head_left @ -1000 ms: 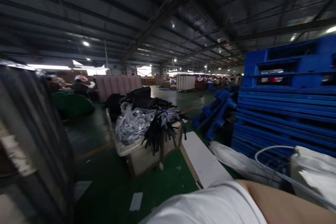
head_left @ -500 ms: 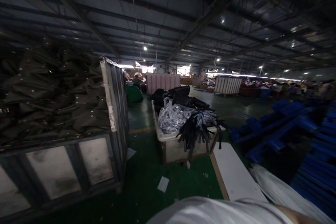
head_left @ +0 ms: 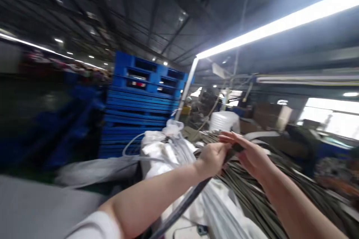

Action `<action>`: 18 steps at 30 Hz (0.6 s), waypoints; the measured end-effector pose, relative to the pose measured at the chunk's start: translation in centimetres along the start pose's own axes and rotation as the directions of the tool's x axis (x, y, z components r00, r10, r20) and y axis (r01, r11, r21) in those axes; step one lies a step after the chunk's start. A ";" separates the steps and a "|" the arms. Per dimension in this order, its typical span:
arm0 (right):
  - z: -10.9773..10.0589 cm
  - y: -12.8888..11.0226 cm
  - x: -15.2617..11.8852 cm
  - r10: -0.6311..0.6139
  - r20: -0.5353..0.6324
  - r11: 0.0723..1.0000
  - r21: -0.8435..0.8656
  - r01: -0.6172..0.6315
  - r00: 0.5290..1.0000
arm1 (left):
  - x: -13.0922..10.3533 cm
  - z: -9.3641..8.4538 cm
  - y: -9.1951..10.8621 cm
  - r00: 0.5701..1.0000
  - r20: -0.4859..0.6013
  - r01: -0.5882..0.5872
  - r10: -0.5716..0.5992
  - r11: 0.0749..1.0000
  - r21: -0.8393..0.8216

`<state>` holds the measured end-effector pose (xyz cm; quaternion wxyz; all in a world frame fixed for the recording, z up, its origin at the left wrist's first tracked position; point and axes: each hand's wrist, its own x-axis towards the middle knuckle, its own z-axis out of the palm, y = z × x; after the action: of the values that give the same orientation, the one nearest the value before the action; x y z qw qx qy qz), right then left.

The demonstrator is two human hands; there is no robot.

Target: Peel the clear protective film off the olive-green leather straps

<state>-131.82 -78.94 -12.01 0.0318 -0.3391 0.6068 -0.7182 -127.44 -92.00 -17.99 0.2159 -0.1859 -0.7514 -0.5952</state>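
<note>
My left hand [head_left: 213, 157] is closed around a long dark fabric strip [head_left: 186, 203], which runs down past my left forearm to the bottom edge. My right hand [head_left: 251, 155] is up against it, holding the strip's upper end between its long, straightened fingers and the palm side. Motion blur hides the exact grip. Beneath both hands spreads a heap of olive-green strips [head_left: 246, 194]. White plastic wrapping and pale bundled strips [head_left: 172, 149] lie left of the heap.
Blue pallets [head_left: 140, 108] are stacked beyond the wrapping. A bright tube light [head_left: 275, 22] hangs overhead on a white post [head_left: 186, 87]. A pale board [head_left: 47, 205] is at lower left. Stacked white containers [head_left: 224, 120] stand behind my hands. Part of a person [head_left: 355, 171] shows at the right edge.
The view has swung right, away from the carts and onto the heap of strips. Both my hands have come into view, with the dark strip in them.
</note>
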 end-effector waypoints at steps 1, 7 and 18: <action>-1.7 -1.4 -0.5 -0.009 -0.086 1.000 -0.008 0.009 0.996 | 0.4 1.2 -0.4 1.000 0.026 0.004 -0.003 0.999 -0.051; -3.1 -4.8 -3.1 0.056 -0.101 0.990 -0.126 -0.069 0.993 | 2.1 3.4 0.5 0.990 0.117 -0.043 0.078 0.960 -0.275; -4.4 -10.2 -4.2 -0.130 -0.196 0.971 -0.224 0.085 0.972 | 2.4 5.1 3.4 0.971 0.169 -0.119 0.170 0.954 -0.277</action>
<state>-127.16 -70.64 -4.90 -0.1080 -0.2955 0.6612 -0.6810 -128.13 -86.23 -14.89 0.1591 -0.3240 -0.6667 -0.6521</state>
